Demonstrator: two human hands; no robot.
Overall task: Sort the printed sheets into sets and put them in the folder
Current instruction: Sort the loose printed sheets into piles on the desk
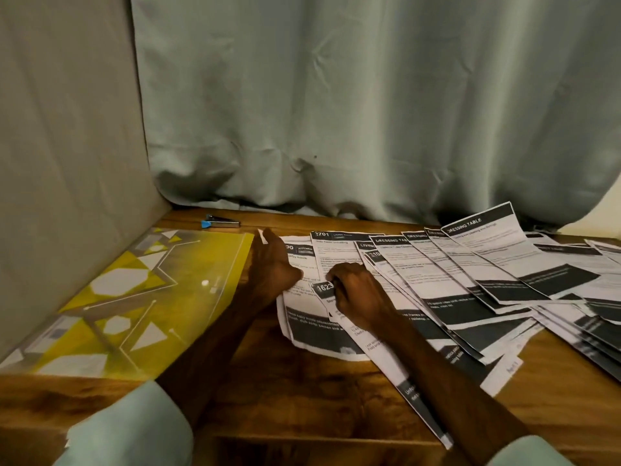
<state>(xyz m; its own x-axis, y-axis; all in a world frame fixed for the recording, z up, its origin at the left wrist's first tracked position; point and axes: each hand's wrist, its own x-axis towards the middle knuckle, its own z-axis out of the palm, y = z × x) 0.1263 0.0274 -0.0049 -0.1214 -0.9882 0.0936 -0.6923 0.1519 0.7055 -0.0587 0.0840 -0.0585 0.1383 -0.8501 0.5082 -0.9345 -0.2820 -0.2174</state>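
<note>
One glossy yellow folder [144, 297] lies at 9 o'clock of two hands: the left hand [274, 264] flat, fingers straight on a black-and-white printed sheet [302, 309], and the right hand [356, 297] curled, pinching the sheet headed 1623 [324, 286], with an overlapped fan of sheets [470, 264], uncountable, spreading toward 3 o'clock.

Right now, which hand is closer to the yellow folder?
Left. The left hand lies just right of the yellow folder; the right hand grips a sheet farther right.

Glossy plastic folder [134, 297]; matt paper sheets [453, 274]; grained wood table [285, 398]; creased cloth curtain [369, 112].
</note>
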